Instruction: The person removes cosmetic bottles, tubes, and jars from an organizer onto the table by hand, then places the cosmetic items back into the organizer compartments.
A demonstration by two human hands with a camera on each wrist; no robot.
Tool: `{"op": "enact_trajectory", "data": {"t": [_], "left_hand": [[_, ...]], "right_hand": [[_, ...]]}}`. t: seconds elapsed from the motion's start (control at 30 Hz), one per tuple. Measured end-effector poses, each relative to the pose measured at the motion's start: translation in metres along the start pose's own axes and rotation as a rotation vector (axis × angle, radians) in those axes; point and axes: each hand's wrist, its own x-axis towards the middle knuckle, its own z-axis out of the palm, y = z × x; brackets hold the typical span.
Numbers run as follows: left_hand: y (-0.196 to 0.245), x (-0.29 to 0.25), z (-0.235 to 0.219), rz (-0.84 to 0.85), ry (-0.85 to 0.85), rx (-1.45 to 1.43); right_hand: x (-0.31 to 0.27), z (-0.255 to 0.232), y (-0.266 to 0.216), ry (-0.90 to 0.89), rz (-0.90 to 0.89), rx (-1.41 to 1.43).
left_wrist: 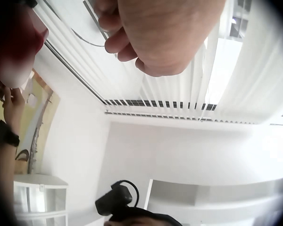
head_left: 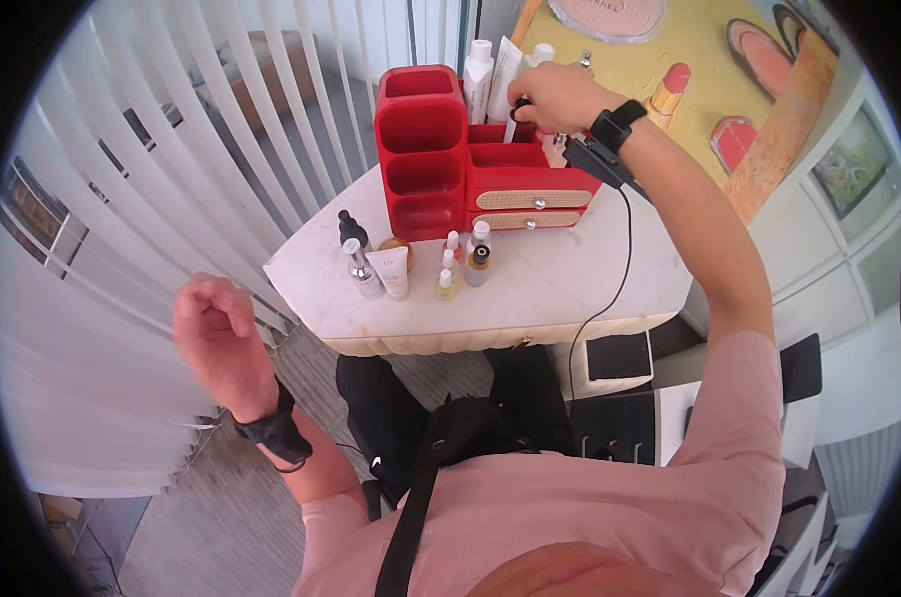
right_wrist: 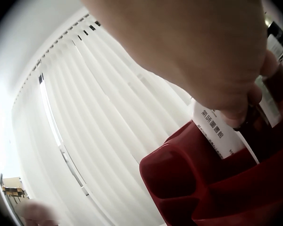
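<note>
At the red organizer [head_left: 426, 134], my right hand [head_left: 565, 97] reaches over the back compartments and pinches a slim black-capped bottle [head_left: 510, 131]. In the right wrist view, the right hand [right_wrist: 193, 52] hides most of what its fingers hold, beside a white tube with printed characters [right_wrist: 217, 129]. My left hand [head_left: 212, 333] is raised in the air left of the table, fingers loosely curled, holding nothing. The left wrist view shows the left hand [left_wrist: 165, 35] near the blinds, touching nothing.
On the white table [head_left: 490, 313], a white tube [head_left: 391, 271], a silver bottle [head_left: 362, 269] and several small bottles stand before the organizer. White blinds [head_left: 122, 239] hang at the left. A cable [head_left: 625, 269] runs down from the right wrist across the tabletop. A painted board [head_left: 620, 60] stands behind.
</note>
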Motion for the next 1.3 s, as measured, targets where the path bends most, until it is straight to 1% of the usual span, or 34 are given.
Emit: {"op": "enact_trajectory", "data": {"t": [0.07, 0.1, 0.17, 0.2, 0.27, 0.3, 0.37, 0.4, 0.43, 0.5, 0.57, 0.6, 0.67, 0.7, 0.77, 0.8, 0.87, 0.97, 1.0, 1.07, 1.13, 1.2, 1.23, 1.3], "left_hand": [[0.003, 0.007, 0.003, -0.010, -0.058, -0.151], [0.003, 0.011, 0.006, -0.015, -0.055, -0.146], [0.001, 0.019, 0.010, -0.077, -0.032, -0.328], [-0.002, 0.024, 0.011, -0.077, -0.014, -0.308], [-0.012, 0.036, 0.010, -0.136, -0.037, -0.365], [-0.018, 0.042, 0.009, -0.141, -0.026, -0.345], [-0.034, 0.052, 0.013, -0.155, 0.003, -0.328], [-0.044, 0.058, 0.009, -0.170, -0.039, -0.330], [-0.055, 0.062, 0.006, -0.209, 0.018, -0.316], [-0.076, 0.066, 0.000, -0.272, 0.128, -0.325], [-0.092, 0.066, -0.005, -0.333, 0.213, -0.362], [-0.098, 0.064, -0.008, -0.329, 0.231, -0.352], [-0.107, 0.061, -0.014, -0.390, 0.290, -0.374], [-0.109, 0.060, -0.016, -0.386, 0.299, -0.367], [-0.112, 0.056, -0.018, -0.378, 0.292, -0.327], [-0.113, 0.056, -0.018, -0.377, 0.296, -0.320], [-0.113, 0.054, -0.016, -0.359, 0.299, -0.310], [-0.107, 0.052, -0.005, -0.309, 0.290, -0.262], [-0.104, 0.050, 0.001, -0.308, 0.293, -0.260], [-0.096, 0.046, 0.016, -0.242, 0.276, -0.210], [-0.094, 0.044, 0.024, -0.226, 0.272, -0.232], [-0.092, 0.041, 0.033, -0.208, 0.263, -0.250], [-0.089, 0.038, 0.037, -0.220, 0.270, -0.272], [-0.088, 0.032, 0.041, -0.228, 0.276, -0.289]], "right_hand": [[0.006, 0.007, 0.005, -0.017, -0.018, 0.002], [0.009, 0.010, 0.008, -0.030, -0.036, 0.002], [0.012, 0.014, 0.015, -0.017, -0.083, -0.014], [0.014, 0.016, 0.016, 0.003, -0.133, -0.033], [0.016, 0.015, 0.019, -0.027, -0.124, -0.067], [0.012, 0.007, 0.011, -0.035, -0.101, -0.088], [0.017, 0.011, 0.020, -0.061, -0.129, 0.015], [0.016, 0.015, 0.022, -0.014, -0.124, -0.002], [0.015, 0.014, 0.019, 0.002, -0.090, -0.020], [0.019, 0.015, 0.021, -0.002, -0.135, -0.011], [0.013, 0.009, 0.015, -0.031, -0.009, 0.070], [0.009, 0.008, 0.015, -0.038, -0.028, 0.075], [0.001, 0.001, 0.013, 0.066, -0.009, 0.093], [-0.004, -0.005, 0.010, 0.063, -0.020, 0.098], [-0.019, -0.018, -0.001, 0.194, -0.068, 0.058], [-0.027, -0.020, -0.008, 0.193, -0.073, 0.065], [-0.047, -0.022, -0.028, 0.384, -0.201, 0.098], [-0.087, -0.013, -0.085, 0.324, -0.288, 0.437], [-0.098, 0.001, -0.105, 0.324, -0.366, 0.561], [-0.120, 0.035, -0.145, 0.287, -0.430, 0.643], [-0.125, 0.070, -0.183, 0.298, -0.560, 0.806], [-0.122, 0.092, -0.221, 0.368, -0.543, 0.925], [-0.121, 0.100, -0.235, 0.368, -0.544, 0.931], [-0.116, 0.110, -0.255, 0.376, -0.493, 1.149]]}}
